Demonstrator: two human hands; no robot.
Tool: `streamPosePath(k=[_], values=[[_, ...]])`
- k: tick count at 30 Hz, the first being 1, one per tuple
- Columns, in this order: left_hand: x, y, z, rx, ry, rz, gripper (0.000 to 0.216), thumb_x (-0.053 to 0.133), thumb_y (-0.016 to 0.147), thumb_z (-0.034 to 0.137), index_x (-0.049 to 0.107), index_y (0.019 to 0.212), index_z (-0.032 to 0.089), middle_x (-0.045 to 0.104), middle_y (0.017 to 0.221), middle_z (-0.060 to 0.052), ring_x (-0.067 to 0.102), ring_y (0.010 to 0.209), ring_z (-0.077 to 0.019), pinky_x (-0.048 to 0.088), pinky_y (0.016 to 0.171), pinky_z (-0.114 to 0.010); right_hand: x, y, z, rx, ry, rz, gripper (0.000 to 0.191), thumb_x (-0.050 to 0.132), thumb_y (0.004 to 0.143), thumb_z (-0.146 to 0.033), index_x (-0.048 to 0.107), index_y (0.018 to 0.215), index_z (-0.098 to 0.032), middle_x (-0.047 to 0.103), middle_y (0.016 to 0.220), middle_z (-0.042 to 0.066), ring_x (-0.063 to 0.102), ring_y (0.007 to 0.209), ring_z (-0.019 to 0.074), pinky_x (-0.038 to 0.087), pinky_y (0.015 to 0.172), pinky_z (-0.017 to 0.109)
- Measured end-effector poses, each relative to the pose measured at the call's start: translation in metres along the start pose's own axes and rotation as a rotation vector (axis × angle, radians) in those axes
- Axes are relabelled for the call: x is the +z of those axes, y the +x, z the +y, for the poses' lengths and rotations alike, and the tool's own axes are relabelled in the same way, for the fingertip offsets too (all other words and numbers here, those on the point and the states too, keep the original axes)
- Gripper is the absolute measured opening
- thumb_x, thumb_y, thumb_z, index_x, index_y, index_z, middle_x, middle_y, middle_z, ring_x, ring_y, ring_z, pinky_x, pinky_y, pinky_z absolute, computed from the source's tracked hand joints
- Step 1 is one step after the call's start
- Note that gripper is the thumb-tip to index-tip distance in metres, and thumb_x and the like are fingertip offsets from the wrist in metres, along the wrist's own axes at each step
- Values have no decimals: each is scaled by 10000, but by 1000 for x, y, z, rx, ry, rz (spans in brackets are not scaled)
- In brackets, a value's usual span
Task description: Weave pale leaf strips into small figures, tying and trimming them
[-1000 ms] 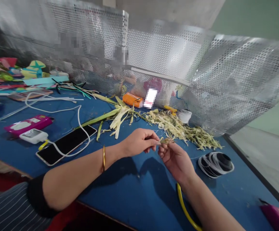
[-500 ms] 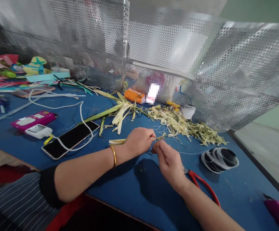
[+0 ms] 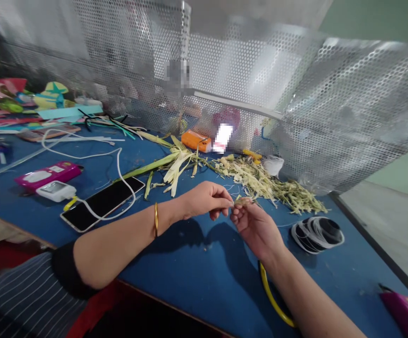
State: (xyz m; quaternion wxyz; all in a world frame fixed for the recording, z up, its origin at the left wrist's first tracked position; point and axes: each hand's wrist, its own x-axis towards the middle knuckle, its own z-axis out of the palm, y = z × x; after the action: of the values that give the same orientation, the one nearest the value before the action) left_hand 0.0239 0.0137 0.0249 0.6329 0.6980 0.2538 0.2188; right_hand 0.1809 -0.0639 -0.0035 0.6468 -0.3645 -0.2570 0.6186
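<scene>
The left hand [image 3: 207,201] and the right hand [image 3: 256,227] meet fingertip to fingertip above the blue bench [image 3: 196,277]. The right thumb and fingers clamp a small, thin, greenish-brown piece of dried plant [image 3: 243,202]. The left thumb and forefinger come together at its left end; whether they grip it is too small to tell. A smooth gold bangle [image 3: 156,220] circles the left wrist.

Right of the right hand sits a black spool wound with white thread [image 3: 318,234], from which a strand runs left and disappears behind that hand. A curved yellow handle [image 3: 272,299] lies partly hidden under the right forearm. Beyond the hands spreads a heap of shredded pale and green husk [image 3: 256,177], with long pale-green leaves [image 3: 173,164] to its left. Near the left forearm, a black-screened, white-rimmed phone [image 3: 100,204] lies flat, a looping white cable [image 3: 118,163] crossing it.
</scene>
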Motion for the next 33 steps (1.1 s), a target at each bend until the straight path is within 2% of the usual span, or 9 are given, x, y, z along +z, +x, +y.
streamPosePath(k=[2,5,10,14,17,21,25,29,33], values=[[2,3,-5,-6,47,137,96,579,831,228,589,779,148,623,620,14,505,420,-67,432,454,-215,0,0,5,-4,20,51,170,801,664,-256,651,716,-194,683,717,-15,642,692,121,500,644,213],[4,4,-9,25,257,274,87,551,825,201,608,777,155,637,616,10,549,445,-86,436,476,-217,4,-2,13,-40,-34,81,204,812,671,-301,648,741,-201,731,827,5,677,821,153,497,692,230],[8,0,-11,143,707,403,113,577,783,179,683,744,176,708,698,-19,628,620,-134,424,584,-235,8,-8,19,-259,-422,121,192,671,812,-383,636,756,-203,720,833,24,649,829,173,463,738,278],[13,-2,-13,165,878,327,149,566,803,226,690,728,187,713,713,-29,641,686,-166,404,606,-254,5,-11,20,-449,-863,31,212,534,891,-325,603,725,-213,643,727,9,553,695,155,436,687,290],[15,-5,-15,169,1009,265,192,520,839,242,674,735,193,711,728,-42,659,729,-199,409,616,-272,-1,-9,20,-479,-1061,-34,217,473,922,-305,568,744,-227,597,707,2,535,695,159,425,675,293],[20,-15,-14,123,1214,277,219,450,881,235,655,869,158,717,784,-97,679,741,-258,441,613,-316,-4,-4,18,-480,-1069,-54,217,487,908,-305,577,729,-220,635,854,54,575,805,191,446,646,294],[28,-31,-16,82,1329,268,239,412,887,193,635,941,127,705,808,-129,681,748,-284,472,622,-346,-2,-4,20,-348,-1038,-166,169,474,907,-292,629,891,-224,661,885,47,605,772,190,481,682,315],[27,-39,-19,33,1267,232,235,430,881,195,646,948,133,709,843,-131,680,784,-280,481,662,-348,-2,-5,23,-413,-1165,-283,162,470,910,-224,611,830,-222,659,936,46,604,869,188,453,788,315],[14,-40,-16,-9,967,209,283,403,910,223,681,893,166,722,836,-80,673,803,-221,455,682,-292,-5,-1,19,-435,-1158,-348,199,470,911,-217,557,733,-220,653,972,45,600,891,177,445,793,305]])
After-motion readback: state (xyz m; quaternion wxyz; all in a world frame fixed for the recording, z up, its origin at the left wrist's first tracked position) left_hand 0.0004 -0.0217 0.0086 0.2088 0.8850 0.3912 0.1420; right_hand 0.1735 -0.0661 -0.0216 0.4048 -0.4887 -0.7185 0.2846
